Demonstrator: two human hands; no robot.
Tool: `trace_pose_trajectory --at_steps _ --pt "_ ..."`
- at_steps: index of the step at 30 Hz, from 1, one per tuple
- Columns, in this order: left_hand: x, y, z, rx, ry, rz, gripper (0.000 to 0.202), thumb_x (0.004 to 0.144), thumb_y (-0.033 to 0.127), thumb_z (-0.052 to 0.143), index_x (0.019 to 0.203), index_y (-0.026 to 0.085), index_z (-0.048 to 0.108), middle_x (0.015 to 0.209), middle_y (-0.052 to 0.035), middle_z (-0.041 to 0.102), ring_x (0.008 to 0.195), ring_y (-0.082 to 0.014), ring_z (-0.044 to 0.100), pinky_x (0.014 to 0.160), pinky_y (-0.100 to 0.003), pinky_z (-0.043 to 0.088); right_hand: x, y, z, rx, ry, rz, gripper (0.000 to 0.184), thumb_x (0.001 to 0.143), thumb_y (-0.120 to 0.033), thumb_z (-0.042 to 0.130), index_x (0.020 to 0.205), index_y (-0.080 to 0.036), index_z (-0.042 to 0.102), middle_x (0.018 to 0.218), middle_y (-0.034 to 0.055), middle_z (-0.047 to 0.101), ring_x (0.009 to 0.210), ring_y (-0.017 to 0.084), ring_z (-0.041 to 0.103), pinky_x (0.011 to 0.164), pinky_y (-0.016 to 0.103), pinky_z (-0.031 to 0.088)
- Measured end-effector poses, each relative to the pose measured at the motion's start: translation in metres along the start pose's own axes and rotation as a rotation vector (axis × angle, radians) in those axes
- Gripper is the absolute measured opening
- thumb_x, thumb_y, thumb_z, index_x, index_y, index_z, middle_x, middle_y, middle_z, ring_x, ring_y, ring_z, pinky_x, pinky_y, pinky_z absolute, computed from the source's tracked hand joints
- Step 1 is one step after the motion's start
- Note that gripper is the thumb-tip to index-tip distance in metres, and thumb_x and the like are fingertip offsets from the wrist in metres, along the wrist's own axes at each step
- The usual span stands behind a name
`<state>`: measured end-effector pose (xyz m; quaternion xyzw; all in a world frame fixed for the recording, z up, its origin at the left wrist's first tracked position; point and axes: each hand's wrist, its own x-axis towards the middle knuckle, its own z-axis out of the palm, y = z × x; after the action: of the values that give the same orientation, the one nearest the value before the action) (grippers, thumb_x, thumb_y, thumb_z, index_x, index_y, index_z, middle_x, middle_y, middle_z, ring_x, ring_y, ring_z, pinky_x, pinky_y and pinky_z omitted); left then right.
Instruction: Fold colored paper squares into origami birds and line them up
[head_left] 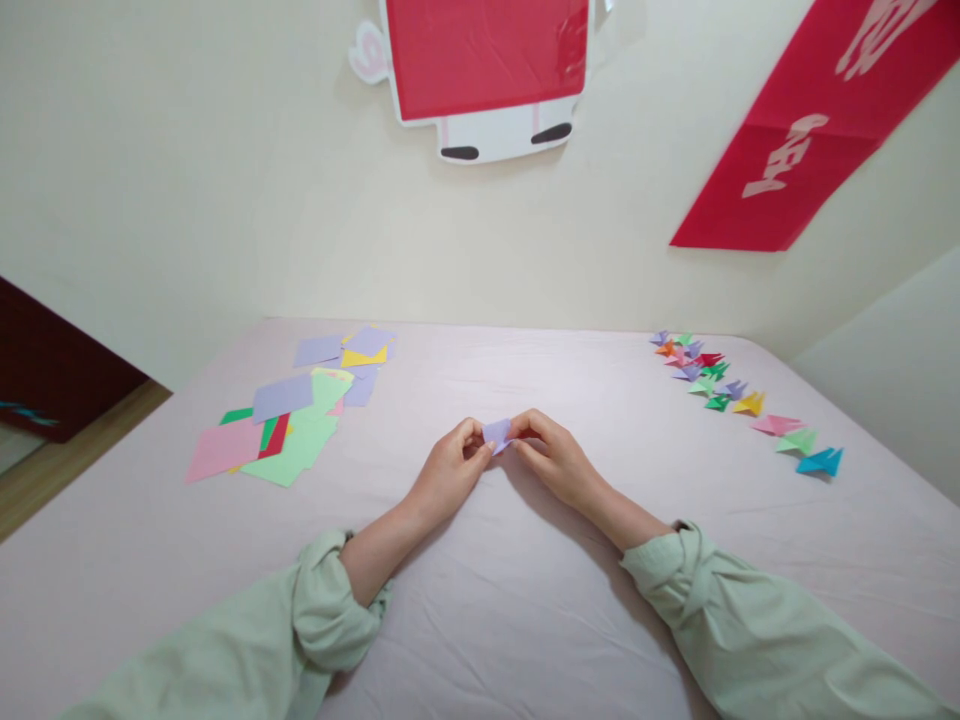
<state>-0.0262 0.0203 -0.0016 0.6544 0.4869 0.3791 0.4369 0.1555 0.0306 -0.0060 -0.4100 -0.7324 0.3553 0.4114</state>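
A small folded piece of purple paper (pixel 496 433) is held up between my two hands, in the middle of the view. My left hand (pixel 456 458) pinches its left side between thumb and fingers. On the other side, the thumb and fingers of my right hand (pixel 553 455) are closed on its right edge. Fingertips hide parts of the paper's edges, so its full folded shape cannot be made out.
Flat sheets of coloured paper (pixel 304 440) lie in a loose, overlapping spread on the left of the pink-sheeted surface (pixel 480 620). Along the right runs a row of small folded paper figures (pixel 735 390) in several colours. A wall (pixel 480 250) rises behind the far edge.
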Motion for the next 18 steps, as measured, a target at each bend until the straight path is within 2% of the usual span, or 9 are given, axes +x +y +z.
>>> trace_pose_trajectory --at_steps 5,10,18 --pt "-0.002 0.0009 0.0009 0.004 -0.106 -0.017 0.022 0.088 0.033 0.048 0.079 0.016 0.061 0.074 -0.0022 0.068 0.073 -0.0163 0.063 0.07 -0.026 0.047 0.0003 0.0018 0.0011 0.086 0.014 0.053 0.005 0.083 -0.019 0.054 0.085 -0.019 0.058 0.085 0.0015 0.061 0.082 0.016 0.059 0.078 0.031 0.048" --pt "-0.0022 0.0056 0.0004 0.045 -0.123 -0.029 0.028 0.089 0.031 0.045 0.075 0.015 0.064 0.073 -0.0042 0.07 0.071 -0.0168 0.064 0.07 -0.026 0.046 0.0011 -0.0006 0.0014 0.155 0.021 0.102 0.007 0.084 -0.024 0.056 0.081 -0.018 0.056 0.078 0.0002 0.06 0.074 0.014 0.057 0.071 0.028 0.046" --pt "-0.0025 0.0063 0.0006 0.074 -0.137 -0.012 0.032 0.089 0.03 0.043 0.071 0.015 0.064 0.071 -0.004 0.069 0.069 -0.0164 0.063 0.068 -0.025 0.045 0.0001 -0.0011 0.006 0.129 0.078 0.125 0.01 0.084 -0.027 0.055 0.08 -0.019 0.054 0.074 -0.0012 0.057 0.069 0.013 0.054 0.065 0.026 0.043"
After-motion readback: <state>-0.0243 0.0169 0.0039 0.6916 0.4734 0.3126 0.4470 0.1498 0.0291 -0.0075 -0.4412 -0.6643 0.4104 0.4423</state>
